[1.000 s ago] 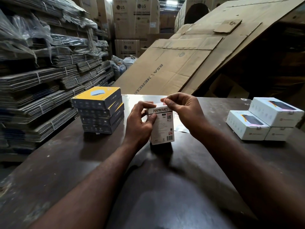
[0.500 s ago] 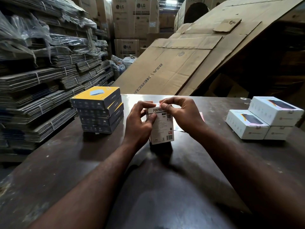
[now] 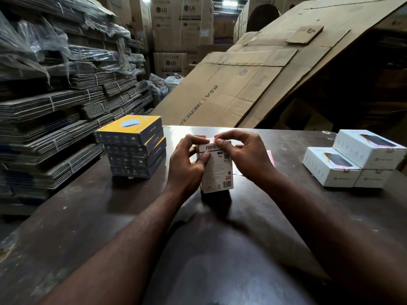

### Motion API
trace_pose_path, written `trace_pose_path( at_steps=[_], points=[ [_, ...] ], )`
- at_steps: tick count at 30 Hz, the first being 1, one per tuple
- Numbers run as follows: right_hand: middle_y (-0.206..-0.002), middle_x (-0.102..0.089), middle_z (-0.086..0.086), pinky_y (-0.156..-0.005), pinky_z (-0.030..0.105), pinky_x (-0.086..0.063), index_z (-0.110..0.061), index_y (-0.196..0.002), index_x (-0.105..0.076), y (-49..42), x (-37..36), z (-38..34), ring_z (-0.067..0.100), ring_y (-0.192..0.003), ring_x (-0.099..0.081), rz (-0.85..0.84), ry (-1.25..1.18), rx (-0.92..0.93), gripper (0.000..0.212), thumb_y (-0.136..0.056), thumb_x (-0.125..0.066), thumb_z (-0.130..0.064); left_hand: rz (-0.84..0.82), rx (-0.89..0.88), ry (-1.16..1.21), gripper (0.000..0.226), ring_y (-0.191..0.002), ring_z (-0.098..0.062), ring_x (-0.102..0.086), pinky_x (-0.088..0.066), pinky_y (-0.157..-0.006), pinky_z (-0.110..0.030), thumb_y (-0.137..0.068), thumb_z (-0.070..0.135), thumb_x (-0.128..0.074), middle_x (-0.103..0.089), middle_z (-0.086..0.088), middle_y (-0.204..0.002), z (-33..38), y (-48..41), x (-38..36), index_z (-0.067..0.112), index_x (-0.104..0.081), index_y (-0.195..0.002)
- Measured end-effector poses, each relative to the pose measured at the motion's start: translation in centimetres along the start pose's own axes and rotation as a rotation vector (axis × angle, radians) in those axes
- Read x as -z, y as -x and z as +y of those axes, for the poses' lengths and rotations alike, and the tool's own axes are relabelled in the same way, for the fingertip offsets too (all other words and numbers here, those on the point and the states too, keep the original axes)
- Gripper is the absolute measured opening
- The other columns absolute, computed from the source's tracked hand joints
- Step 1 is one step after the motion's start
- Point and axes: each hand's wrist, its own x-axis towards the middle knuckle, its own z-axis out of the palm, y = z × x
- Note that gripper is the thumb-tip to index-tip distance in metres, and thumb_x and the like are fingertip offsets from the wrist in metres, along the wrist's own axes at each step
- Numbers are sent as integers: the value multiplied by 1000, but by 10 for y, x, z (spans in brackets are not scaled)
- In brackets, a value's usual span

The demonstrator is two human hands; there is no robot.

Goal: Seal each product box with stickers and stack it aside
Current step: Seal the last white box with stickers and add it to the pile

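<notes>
A white product box (image 3: 218,175) stands upright on the dark table (image 3: 92,216), its printed back facing me. My left hand (image 3: 187,164) grips its left side, thumb on the face. My right hand (image 3: 244,157) rests on the box's top right, with thumb and forefinger pinching a small sticker (image 3: 213,140) at the top edge. A sticker sheet (image 3: 270,157) lies behind my right hand, mostly hidden. Three white boxes (image 3: 356,159) are stacked at the right.
Several yellow-and-dark boxes (image 3: 134,148) are stacked at the left of the table. Bundled flat cardboard (image 3: 55,111) fills the left side. Large flattened cartons (image 3: 242,84) lean behind the table's far edge, with tall cartons (image 3: 182,25) beyond.
My right hand came down from above the box onto its top edge, bringing the sticker against the flap. My left hand kept its hold and the box stayed in place.
</notes>
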Motion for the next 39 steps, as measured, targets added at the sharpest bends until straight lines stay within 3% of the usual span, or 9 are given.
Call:
trace_pose_path(
  at_steps=[13,19,33,39],
  points=[
    [-96,-75,-15,-89,55,-57,-30,-90,-77,7,-6,1,14,-94,-72,55,-16,1,11,-84,-73,-39,0,-3,-21,25,-113,-13,-64,-57,-96,-45,-89,0,-66,-64,7,-122,3,1,0,22,-63,-101],
    [-99,-74,-11,-91,51,-56,-24,-96,-77,12,-8,-1,12,-99,-69,90,14,15,11,-90,-73,-32,7,-9,-14,23,-113,-17,-65,-56,-96,-48,-85,5,-65,-65,5,-121,3,1,-2,22,-63,-100],
    [-107,-70,-10,-91,50,-53,-25,-99,-72,19,-8,3,14,-109,-63,86,77,94,13,-88,-71,-31,8,-7,-9,23,-114,-15,-64,-55,-98,-44,-82,12,-64,-65,7,-121,5,2,-2,27,-64,-100],
    [-108,-70,-9,-92,51,-54,-29,-97,-72,20,-8,2,17,-111,-63,66,19,57,12,-85,-71,-33,-5,-9,-13,27,-114,-13,-63,-56,-95,-32,-87,-2,-66,-65,6,-122,5,3,-1,21,-64,-102]
  ],
)
